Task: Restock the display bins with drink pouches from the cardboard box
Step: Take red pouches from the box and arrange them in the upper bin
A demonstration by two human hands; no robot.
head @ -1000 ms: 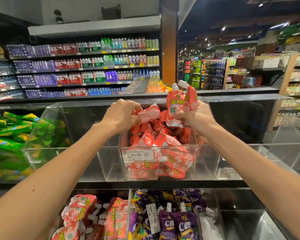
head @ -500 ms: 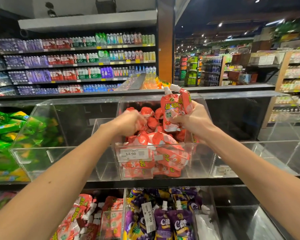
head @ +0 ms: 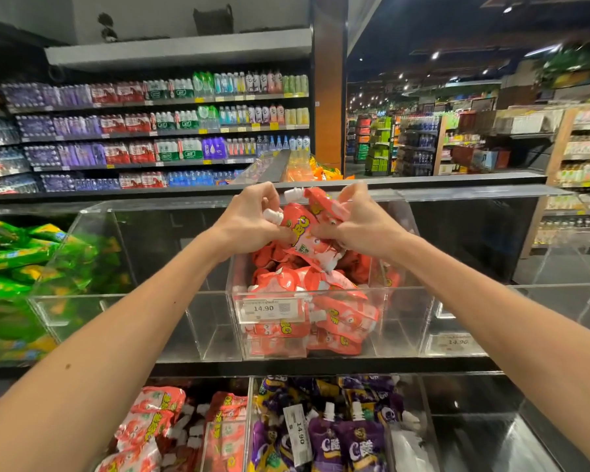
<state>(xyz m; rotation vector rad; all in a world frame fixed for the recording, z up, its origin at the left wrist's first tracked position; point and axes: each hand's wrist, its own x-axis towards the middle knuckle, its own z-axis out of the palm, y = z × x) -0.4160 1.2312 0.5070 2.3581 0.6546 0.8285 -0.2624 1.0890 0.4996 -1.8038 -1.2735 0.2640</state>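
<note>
A small bunch of orange-pink drink pouches (head: 305, 233) with white screw caps is held in the air just above the middle display bin (head: 402, 321), a clear acrylic compartment on the upper tier. Both hands are on the bunch: the left hand (head: 249, 219) has its fingers curled round the left side, next to one white cap, and the right hand (head: 358, 223) has its fingers curled round the right side, thumb pressed against the front pouch. The caps point up and to the left, and the lower corners of the pouches hang down toward the heap beneath. That heap of matching pouches (head: 341, 311) lies jumbled in the bin, rising to about its front edge, and a white price tag (head: 269, 309) reading 14.90 sits on the bin's front wall. The compartment to the left (head: 171, 321) shares a wall with this bin, and beyond it lie green packets (head: 17, 253). To the right another clear compartment carries its own price label (head: 457, 342). On the lower tier, nearer the camera, are more orange-pink pouches (head: 157, 427) at left and purple pouches (head: 351, 444) just beside them, with a tilted price tag (head: 298, 434) among the purple ones. Behind the display, well apart, stand store shelves (head: 157, 131) lined with bottled drinks.
</note>
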